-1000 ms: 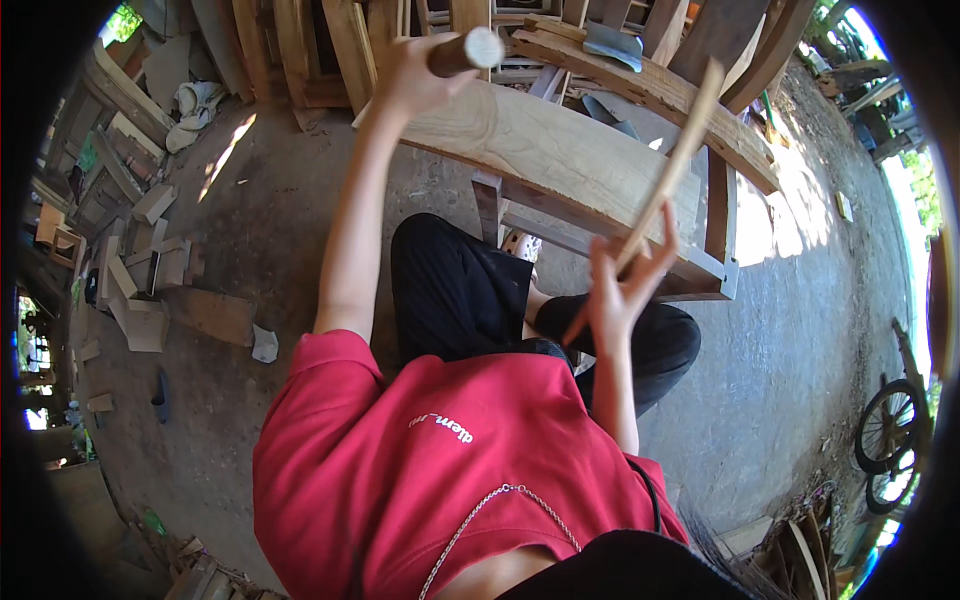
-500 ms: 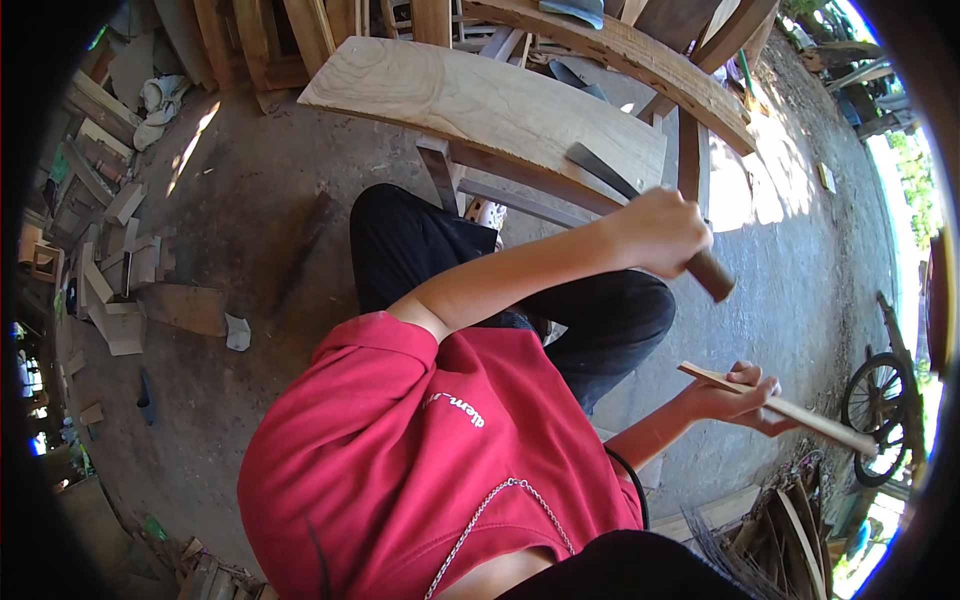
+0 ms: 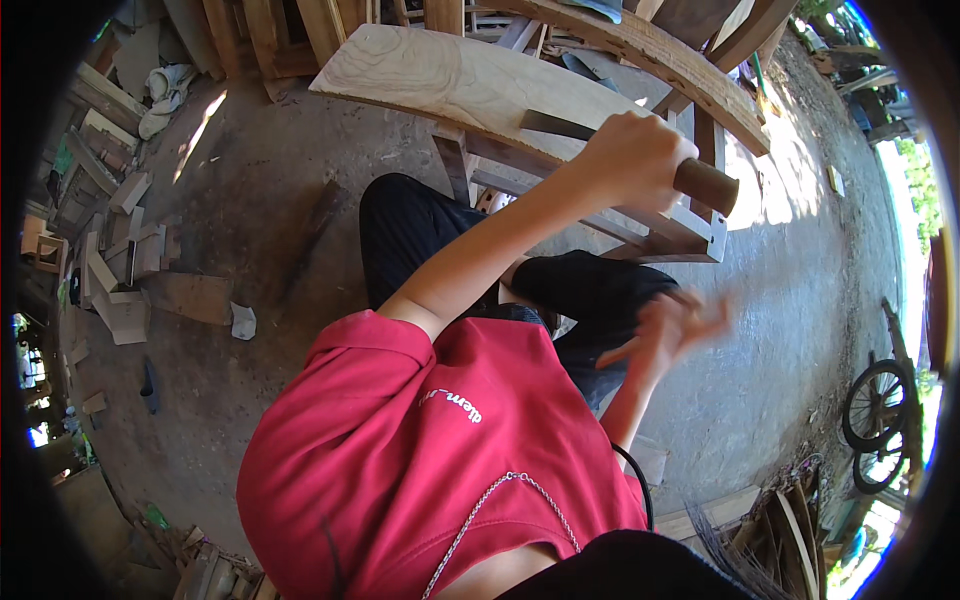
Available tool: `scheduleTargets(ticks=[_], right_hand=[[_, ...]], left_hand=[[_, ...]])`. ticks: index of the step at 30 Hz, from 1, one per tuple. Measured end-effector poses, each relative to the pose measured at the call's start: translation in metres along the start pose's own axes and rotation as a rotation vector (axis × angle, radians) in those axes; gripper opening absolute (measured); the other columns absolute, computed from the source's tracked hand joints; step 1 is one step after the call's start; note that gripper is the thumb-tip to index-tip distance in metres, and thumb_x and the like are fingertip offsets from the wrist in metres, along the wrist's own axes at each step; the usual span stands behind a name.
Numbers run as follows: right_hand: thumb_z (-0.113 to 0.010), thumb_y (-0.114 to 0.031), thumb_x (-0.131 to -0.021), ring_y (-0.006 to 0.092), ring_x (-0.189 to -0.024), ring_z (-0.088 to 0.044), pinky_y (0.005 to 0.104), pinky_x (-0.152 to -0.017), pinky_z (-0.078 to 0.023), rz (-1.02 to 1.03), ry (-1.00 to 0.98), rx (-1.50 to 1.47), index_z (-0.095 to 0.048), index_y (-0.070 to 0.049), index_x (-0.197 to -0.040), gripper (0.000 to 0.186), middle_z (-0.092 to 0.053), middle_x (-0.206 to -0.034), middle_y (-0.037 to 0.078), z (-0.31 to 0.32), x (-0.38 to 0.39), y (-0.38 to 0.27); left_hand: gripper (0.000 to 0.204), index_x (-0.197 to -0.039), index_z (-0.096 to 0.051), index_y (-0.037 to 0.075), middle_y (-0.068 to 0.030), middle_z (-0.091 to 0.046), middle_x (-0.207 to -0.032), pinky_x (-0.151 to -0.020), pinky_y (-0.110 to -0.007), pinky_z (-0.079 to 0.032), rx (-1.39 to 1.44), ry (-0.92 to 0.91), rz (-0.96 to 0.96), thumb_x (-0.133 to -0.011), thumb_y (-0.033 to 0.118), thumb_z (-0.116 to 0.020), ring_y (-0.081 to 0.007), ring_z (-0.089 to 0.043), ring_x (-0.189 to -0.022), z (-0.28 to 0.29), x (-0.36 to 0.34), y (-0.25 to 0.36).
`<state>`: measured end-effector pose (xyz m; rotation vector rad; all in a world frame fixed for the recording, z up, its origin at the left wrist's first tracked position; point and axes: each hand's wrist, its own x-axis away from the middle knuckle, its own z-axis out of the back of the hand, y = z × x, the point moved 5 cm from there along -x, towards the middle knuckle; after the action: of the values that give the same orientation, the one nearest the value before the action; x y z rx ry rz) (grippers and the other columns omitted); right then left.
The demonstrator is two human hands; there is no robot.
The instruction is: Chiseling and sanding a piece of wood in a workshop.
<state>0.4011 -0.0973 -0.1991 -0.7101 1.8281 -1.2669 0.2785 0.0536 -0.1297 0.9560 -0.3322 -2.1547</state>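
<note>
My left hand (image 3: 640, 160) is closed round a hand tool with a flat dark metal blade (image 3: 558, 124) and a thick round wooden handle (image 3: 708, 186). Whether it is a chisel or a knife I cannot tell. Its blade shows over a wide pale wooden board (image 3: 440, 72) that lies on a wooden frame (image 3: 680, 240); contact between them is unclear. My right hand (image 3: 672, 328), smeared by motion, is beside my right knee. Its fingers are too blurred to show what they hold, if anything.
A long curved timber (image 3: 650, 55) lies beyond the board. Wood offcuts (image 3: 120, 310) litter the floor at left, with a dark narrow object (image 3: 150, 385) nearby. Wheels (image 3: 873, 405) stand at far right, and wood strips (image 3: 795, 535) lie at lower right.
My left hand has moved forward and slightly left with the tool. The right hand has swung inward and up toward my knee; the wooden strip it held is no longer distinguishable.
</note>
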Motion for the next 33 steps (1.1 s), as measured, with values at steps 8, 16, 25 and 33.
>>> scheduleTargets(ticks=[8, 16, 25, 33], right_hand=[[-0.052, -0.006, -0.079, 0.0087, -0.051, -0.04, 0.0205, -0.041, -0.033, 0.292, 0.169, -0.428, -0.028, -0.007, -0.113, 0.042, -0.043, -0.084, 0.005, 0.014, -0.01, 0.001], [-0.057, 0.007, -0.071, 0.0079, -0.054, -0.042, 0.0231, -0.045, -0.037, 0.087, -0.036, -0.008, -0.017, -0.012, -0.133, 0.076, -0.044, -0.073, 0.003, -0.033, -0.011, -0.021], [-0.059, 0.007, -0.07, 0.0102, -0.066, -0.047, 0.0226, -0.059, -0.04, 0.144, -0.362, 0.279, -0.015, -0.006, -0.136, 0.08, -0.047, -0.081, 0.006, -0.072, 0.001, 0.004], [-0.055, 0.006, -0.073, 0.009, -0.053, -0.043, 0.0198, -0.044, -0.035, 0.118, -0.583, 0.278, -0.013, -0.012, -0.137, 0.079, -0.047, -0.088, 0.008, -0.101, 0.019, 0.008]], left_hand=[[0.028, -0.086, -0.069, 0.014, -0.0131, -0.064, -0.069, -0.065, -0.038, -0.051, -0.05, 0.084, 0.079, -0.059, 0.02, -0.063, -0.0314, -0.062, -0.067, 0.03, 0.007, -0.022], [0.014, -0.072, -0.066, 0.013, -0.0123, -0.064, -0.065, -0.062, -0.039, -0.052, -0.171, 0.079, 0.144, -0.06, 0.017, -0.06, -0.0308, -0.064, -0.064, 0.04, 0.018, -0.054], [0.021, -0.083, -0.069, 0.016, -0.0115, -0.064, -0.069, -0.065, -0.038, -0.051, -0.267, 0.069, 0.217, -0.063, 0.021, -0.064, -0.0303, -0.063, -0.068, 0.06, 0.026, -0.08], [0.027, -0.087, -0.07, 0.017, -0.0102, -0.065, -0.071, -0.065, -0.037, -0.052, -0.357, 0.057, 0.211, -0.061, 0.023, -0.068, -0.0291, -0.063, -0.068, 0.074, 0.045, -0.093]])
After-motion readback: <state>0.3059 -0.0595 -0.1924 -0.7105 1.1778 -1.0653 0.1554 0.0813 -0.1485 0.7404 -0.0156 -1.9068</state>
